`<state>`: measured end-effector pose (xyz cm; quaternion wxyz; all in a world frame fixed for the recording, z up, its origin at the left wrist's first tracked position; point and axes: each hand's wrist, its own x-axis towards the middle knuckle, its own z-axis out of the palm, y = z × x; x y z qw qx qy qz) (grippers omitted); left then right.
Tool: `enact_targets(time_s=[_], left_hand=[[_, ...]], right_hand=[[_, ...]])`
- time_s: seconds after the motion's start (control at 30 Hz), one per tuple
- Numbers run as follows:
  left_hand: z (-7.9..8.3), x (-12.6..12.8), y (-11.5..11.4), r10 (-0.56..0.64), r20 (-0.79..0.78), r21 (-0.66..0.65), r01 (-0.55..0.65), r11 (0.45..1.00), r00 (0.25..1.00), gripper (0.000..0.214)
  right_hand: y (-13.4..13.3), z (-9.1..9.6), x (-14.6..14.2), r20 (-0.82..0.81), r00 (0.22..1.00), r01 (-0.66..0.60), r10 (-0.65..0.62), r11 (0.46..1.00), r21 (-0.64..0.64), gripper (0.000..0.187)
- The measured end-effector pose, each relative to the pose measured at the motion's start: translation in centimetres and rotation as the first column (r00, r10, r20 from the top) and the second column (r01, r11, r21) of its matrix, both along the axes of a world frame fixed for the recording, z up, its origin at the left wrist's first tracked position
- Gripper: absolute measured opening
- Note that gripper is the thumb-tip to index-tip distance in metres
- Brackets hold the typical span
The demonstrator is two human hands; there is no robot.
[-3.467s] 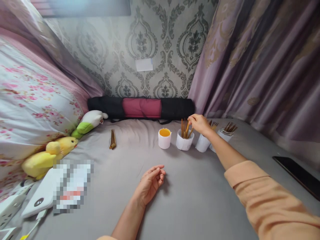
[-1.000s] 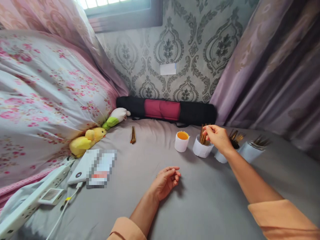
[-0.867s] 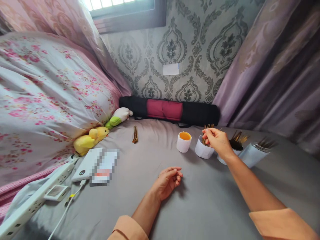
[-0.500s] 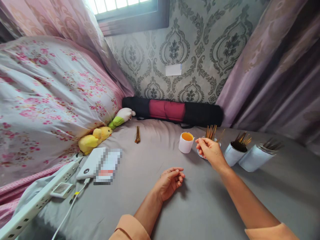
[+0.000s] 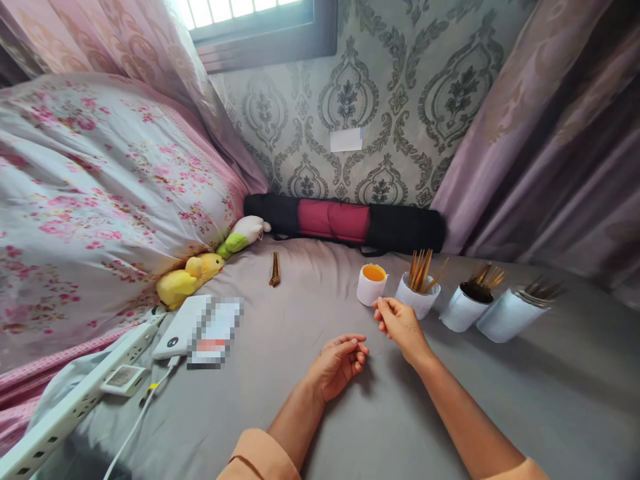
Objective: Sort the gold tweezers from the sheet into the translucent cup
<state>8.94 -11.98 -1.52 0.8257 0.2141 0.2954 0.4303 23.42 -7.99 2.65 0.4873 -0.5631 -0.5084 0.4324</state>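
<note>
My left hand [image 5: 339, 367] rests on the grey sheet, palm turned inward, its fingers loosely bent and apart with nothing between them. My right hand [image 5: 399, 325] is closed in a pinch, thumb against fingers; whatever it may hold is too small or hidden. It hovers just in front of a white-wrapped cup with an orange inside [image 5: 371, 287] and a white-wrapped cup [image 5: 419, 300] of thin brown sticks [image 5: 421, 268]. To the right stand two more white-wrapped containers: one [image 5: 463, 313] with brown sticks, and a larger one [image 5: 510, 319] with dark sticks.
A small bundle of brown sticks [image 5: 275, 270] lies on the sheet. A black and maroon roll bag [image 5: 334, 220] lies along the wall. At left are plush toys [image 5: 187, 280], a white power bank [image 5: 184, 327] with cable and a power strip [image 5: 75, 400].
My right hand has moved left and toward me, away from the stick-filled cup, which now shows more fully. My left hand has stayed in place.
</note>
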Motion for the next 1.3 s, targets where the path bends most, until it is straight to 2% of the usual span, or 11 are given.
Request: enact_targets(time_s=[0.37,0.63,0.93,1.3], left_hand=[[0.2,0.1,-0.1,0.007,-0.008,-0.002,-0.007,1.0,1.0,0.017],[-0.1,-0.1,0.1,0.015,0.003,-0.024,-0.015,1.0,1.0,0.017],[0.0,-0.5,0.6,0.069,-0.054,-0.034,-0.07,0.997,0.996,0.015],[1.0,-4.0,3.2,0.232,-0.248,0.015,-0.236,0.972,0.941,0.013]], right_hand=[[-0.5,-2.7,-1.3,0.005,1.0,0.026,-0.026,0.999,0.02,0.042],[-0.7,-5.2,-1.7,0.119,0.992,0.033,-0.036,0.999,0.027,0.046],[-1.1,-5.6,-1.9,0.375,0.925,0.011,-0.054,0.993,0.117,0.041],[-1.2,-5.8,-2.0,0.405,0.912,0.012,-0.068,0.99,0.139,0.043]])
